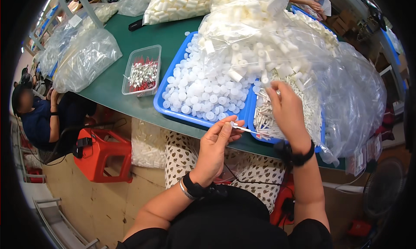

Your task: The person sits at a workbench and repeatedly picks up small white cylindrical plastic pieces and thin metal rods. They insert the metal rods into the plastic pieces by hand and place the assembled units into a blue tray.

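Low over the front edge of the blue trays, my left hand (218, 141) pinches a thin white stick (248, 129) between thumb and fingers. The stick tilts down to the right, with a thin tip at its far end. My right hand (287, 108) is bent over the right tray, thumb and index fingertip closed at a small white foam cylinder (265, 79). Many more white sticks (271, 114) lie loose under that hand. Translucent round discs (197, 91) fill the left blue tray (161, 97).
A large clear bag of foam cylinders (255, 28) slumps over both trays. Left of them stands a clear plastic box (125, 82) of red and white sticks. Empty-looking bags (89, 58) lie farther left. A red stool (102, 156) and a seated person (41, 114) are beside the green table (117, 36).
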Available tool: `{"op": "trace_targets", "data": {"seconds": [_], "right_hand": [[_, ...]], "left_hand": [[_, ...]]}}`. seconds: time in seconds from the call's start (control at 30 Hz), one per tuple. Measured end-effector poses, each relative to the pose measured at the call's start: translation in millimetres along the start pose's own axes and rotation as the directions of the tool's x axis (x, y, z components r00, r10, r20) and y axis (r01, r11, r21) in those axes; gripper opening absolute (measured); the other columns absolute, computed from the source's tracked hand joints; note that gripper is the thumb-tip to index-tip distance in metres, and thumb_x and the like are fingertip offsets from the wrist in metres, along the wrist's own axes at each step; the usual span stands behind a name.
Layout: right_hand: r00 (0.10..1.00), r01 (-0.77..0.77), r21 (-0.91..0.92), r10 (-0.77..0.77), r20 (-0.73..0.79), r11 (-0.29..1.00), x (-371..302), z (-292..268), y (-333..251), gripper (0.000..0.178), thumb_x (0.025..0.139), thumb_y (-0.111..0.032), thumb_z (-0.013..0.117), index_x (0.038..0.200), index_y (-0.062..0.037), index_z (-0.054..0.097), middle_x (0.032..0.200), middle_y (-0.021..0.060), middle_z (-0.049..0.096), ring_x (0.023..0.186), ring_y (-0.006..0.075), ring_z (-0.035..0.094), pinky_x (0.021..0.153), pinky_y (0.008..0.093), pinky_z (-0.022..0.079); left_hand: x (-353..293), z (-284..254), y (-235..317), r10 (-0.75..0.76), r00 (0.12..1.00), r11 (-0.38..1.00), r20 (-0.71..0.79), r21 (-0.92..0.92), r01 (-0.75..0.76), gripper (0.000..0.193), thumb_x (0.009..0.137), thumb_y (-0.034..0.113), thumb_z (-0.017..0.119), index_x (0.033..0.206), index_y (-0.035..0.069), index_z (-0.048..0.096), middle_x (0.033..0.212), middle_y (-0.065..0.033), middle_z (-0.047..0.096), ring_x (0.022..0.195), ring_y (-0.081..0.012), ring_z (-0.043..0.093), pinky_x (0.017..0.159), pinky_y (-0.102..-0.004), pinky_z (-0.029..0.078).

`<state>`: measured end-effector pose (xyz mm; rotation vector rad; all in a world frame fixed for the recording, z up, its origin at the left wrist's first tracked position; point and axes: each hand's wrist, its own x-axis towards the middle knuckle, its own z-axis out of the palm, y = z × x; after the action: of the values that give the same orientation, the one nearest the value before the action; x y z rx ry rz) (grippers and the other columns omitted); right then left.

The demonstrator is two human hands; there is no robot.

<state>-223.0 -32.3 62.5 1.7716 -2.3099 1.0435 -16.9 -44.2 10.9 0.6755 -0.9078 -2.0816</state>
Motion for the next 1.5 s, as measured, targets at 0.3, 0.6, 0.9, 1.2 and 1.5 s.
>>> {"op": "trace_targets", "data": {"seconds": [0.3, 0.6, 0.9, 1.2, 1.5], "right_hand": [[0.992, 0.129, -0.006, -0.128, 0.014, 0.992, 24.4, 4.2, 14.6, 0.023, 0.094, -0.013, 0.058, 0.114, -0.0010, 0.058, 0.110, 0.0193, 0.063, 0.094, 0.0388, 0.064, 0.079, 0.0445, 0.050], [0.925, -0.108, 0.433, -0.069, 0.374, 0.895, -57.0, -15.7, -30.6, 0.021, 0.088, -0.007, 0.070, 0.107, -0.0006, 0.063, 0.090, 0.0103, 0.064, 0.075, 0.0191, 0.062, 0.066, 0.0299, 0.049], [0.962, -0.110, 0.419, -0.010, 0.274, 0.901, -88.4, 4.3, -25.8, 0.017, 0.081, -0.004, 0.076, 0.091, -0.0019, 0.062, 0.079, 0.0070, 0.062, 0.063, 0.0149, 0.061, 0.056, 0.0280, 0.048], [0.847, -0.482, 0.631, 0.138, 0.514, 0.608, -85.7, -14.8, -31.8, 0.016, 0.092, -0.005, 0.066, 0.101, 0.0018, 0.055, 0.086, 0.0083, 0.064, 0.073, 0.0120, 0.066, 0.064, 0.0263, 0.054], [0.683, -0.618, 0.547, 0.042, 0.729, 0.565, -66.1, -45.4, -17.0, 0.016, 0.096, -0.005, 0.059, 0.109, 0.0002, 0.051, 0.086, 0.0065, 0.066, 0.076, 0.0094, 0.066, 0.066, 0.0219, 0.053]], "left_hand": [[-5.1, -6.3, -2.3, -0.063, 0.997, 0.996, 0.047, -0.053, 0.065, 0.040, 0.106, 0.030, 0.046, 0.131, 0.000, 0.052, 0.120, -0.0146, 0.064, 0.104, -0.0188, 0.064, 0.092, -0.0326, 0.051], [-4.4, -7.9, 8.0, 0.089, 0.976, 0.985, 0.201, 0.125, -0.115, 0.037, 0.106, 0.028, 0.046, 0.124, -0.001, 0.059, 0.129, -0.0104, 0.060, 0.109, -0.0158, 0.060, 0.092, -0.0312, 0.050], [-8.5, -5.3, -7.6, -0.118, 0.986, 0.990, 0.118, -0.065, 0.127, 0.032, 0.104, 0.027, 0.051, 0.123, 0.003, 0.061, 0.120, -0.0039, 0.062, 0.102, -0.0085, 0.058, 0.087, -0.0256, 0.049], [-11.0, -1.3, -5.7, 0.128, 0.982, 0.908, 0.139, 0.381, -0.173, 0.026, 0.102, 0.012, 0.055, 0.121, -0.001, 0.064, 0.110, -0.0065, 0.063, 0.089, -0.0107, 0.064, 0.080, -0.0241, 0.053], [-15.2, 0.7, -3.7, -0.052, 0.958, 0.943, 0.283, 0.329, -0.046, 0.046, 0.098, 0.011, 0.062, 0.140, 0.000, 0.048, 0.117, -0.0101, 0.064, 0.097, -0.0111, 0.062, 0.085, -0.0254, 0.052]]}}
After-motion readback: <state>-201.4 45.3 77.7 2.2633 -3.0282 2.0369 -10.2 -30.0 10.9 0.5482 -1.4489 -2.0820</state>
